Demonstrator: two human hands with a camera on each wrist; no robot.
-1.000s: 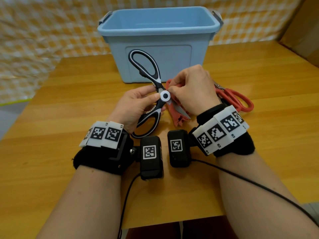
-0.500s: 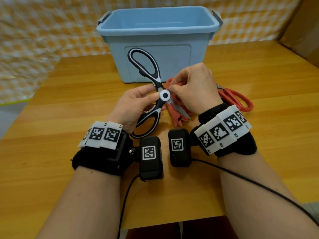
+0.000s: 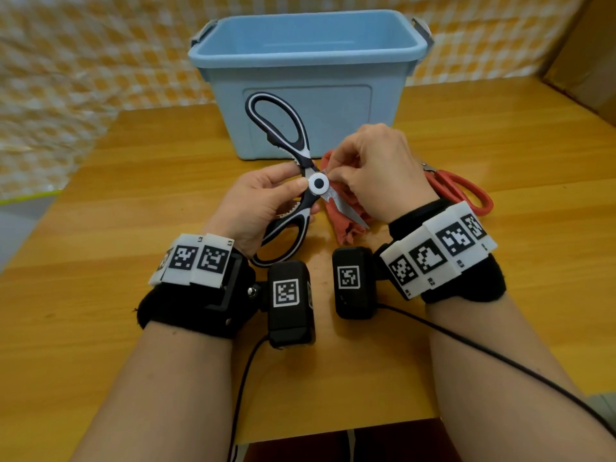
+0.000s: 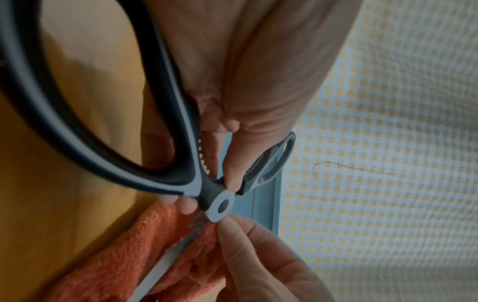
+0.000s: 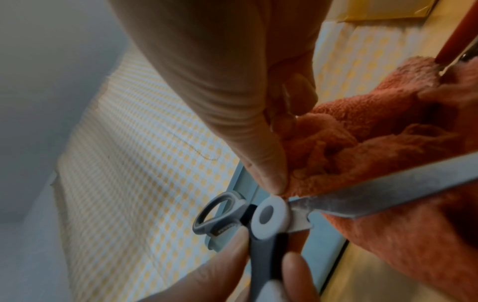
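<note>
Black-and-white kitchen scissors (image 3: 319, 184) are held above the table with their blades spread wide open. My left hand (image 3: 283, 191) pinches them just below the white pivot disc (image 4: 222, 206), thumb on one side and fingers on the other. My right hand (image 3: 343, 175) grips an orange-red terry cloth (image 3: 346, 228) and presses it with the thumb against the steel blade (image 5: 388, 194) right beside the pivot (image 5: 270, 216). The cloth (image 4: 116, 255) wraps under the blade and hangs down to the table. The far blade is hidden behind my right hand.
A light blue plastic bin (image 3: 300, 58) stands open just behind the hands. Red-handled scissors (image 3: 463, 191) lie on the wooden table (image 3: 133, 181) to the right of my right hand. A checked yellow-white sheet covers the wall and floor behind.
</note>
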